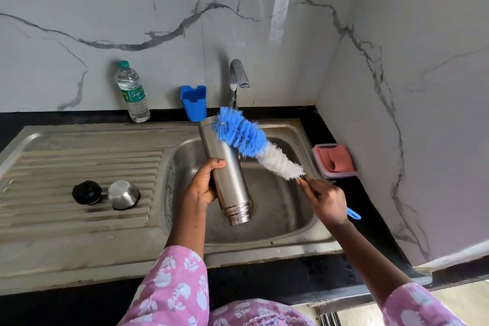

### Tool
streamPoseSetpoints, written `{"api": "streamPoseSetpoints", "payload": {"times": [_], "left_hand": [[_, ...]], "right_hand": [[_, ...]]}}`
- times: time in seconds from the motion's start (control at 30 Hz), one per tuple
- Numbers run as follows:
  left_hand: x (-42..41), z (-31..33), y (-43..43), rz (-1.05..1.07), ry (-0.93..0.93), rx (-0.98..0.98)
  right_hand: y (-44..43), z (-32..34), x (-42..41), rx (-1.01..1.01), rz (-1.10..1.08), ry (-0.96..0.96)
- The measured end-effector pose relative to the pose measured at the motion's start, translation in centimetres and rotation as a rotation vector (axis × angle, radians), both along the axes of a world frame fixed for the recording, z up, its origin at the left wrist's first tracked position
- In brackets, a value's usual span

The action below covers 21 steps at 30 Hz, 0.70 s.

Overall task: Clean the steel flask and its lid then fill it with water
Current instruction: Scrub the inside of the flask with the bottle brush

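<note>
Steel flask, one, left hand curled round it; right hand grips one brush; two lids aside.

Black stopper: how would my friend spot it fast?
Find the steel sink, then its ribbed draining board on the left. Two small things sit there; the stopper is the black round one, left of the shiny steel cup.

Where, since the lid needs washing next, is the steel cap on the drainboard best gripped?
Likely round its side wall, from above: the steel cap stands mouth-down on the drainboard, closed end up, with the black stopper close beside it.
</note>
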<state>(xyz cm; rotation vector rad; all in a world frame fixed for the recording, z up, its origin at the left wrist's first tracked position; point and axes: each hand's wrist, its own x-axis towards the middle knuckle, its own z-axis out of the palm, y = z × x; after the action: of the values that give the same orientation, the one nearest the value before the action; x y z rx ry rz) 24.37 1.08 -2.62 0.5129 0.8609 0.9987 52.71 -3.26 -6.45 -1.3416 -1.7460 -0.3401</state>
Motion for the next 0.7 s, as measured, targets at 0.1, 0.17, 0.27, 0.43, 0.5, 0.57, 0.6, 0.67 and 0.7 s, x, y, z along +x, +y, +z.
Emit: {"api": "streamPoseSetpoints", "payload": {"times": [0.1,0.17,0.27,0.43,0.5,0.57,0.6,0.67,0.7], "left_hand": [[-0.5,-0.1,0.1,0.073,-0.040,-0.015],[-0.9,-0.3,0.2,0.110,-0.046,-0.012],[-0.4,-0.1,0.1,0.070,0.022,0.022],[1.1,0.5,0.5,0.032,0.448,0.196],[1.3,0.6,1.0,0.001,0.626,0.274],[1.4,0.7,1.2,0.011,0.772,0.315],[1.4,0.7,1.3,0.026,0.818,0.329],[1.3,0.7,1.3,0.059,0.876,0.348],[1.1,0.8,1.4,0.072,0.902,0.357]], "right_hand": [[-1.2,-0.9,1.7,-0.009,0.018,-0.041],[-1.6,-0.9,2.4,-0.023,0.015,-0.032],[-1.4,0.6,1.6,-0.062,-0.032,0.059],[-0.2,5.6,-1.0,-0.284,-0.188,0.330],[0.1,7.1,-1.0,-0.341,-0.210,0.266],[0.4,8.1,-0.7,-0.339,-0.227,0.142],[0.4,8.4,-0.6,-0.321,-0.232,0.104],[0.6,8.0,0.5,-0.169,-0.215,0.014],[0.7,7.4,1.3,-0.071,-0.198,-0.050]]}}
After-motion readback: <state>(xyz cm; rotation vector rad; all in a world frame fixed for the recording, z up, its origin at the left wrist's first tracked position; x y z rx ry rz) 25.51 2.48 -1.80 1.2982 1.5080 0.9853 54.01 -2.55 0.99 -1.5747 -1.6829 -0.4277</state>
